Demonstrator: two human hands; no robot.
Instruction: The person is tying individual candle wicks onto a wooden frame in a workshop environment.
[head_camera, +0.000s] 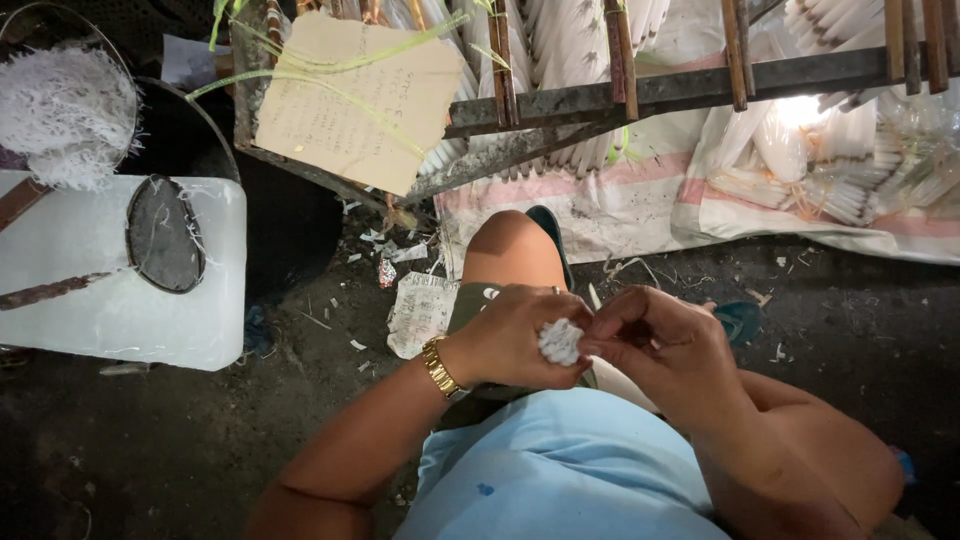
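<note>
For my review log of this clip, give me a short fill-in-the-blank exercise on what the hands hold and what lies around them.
1. Both hands pinch a small ____ wad.
2. The left hand has a ____ watch on its wrist.
3. The right hand touches the wad from the ____.
4. A round strainer lies on a white ____.

Missing words: white; gold; right; block

Light blue shirt (560, 470), gold wristwatch (440, 368) (left wrist), olive shorts (468, 300), bare forearms

Open floor (150, 440) lies at 8 o'clock of the hands (590, 345). A knee (510, 250) blocks 12 o'clock, the rack (640, 95) beyond it; a white block (120, 310) stands at 9.
</note>
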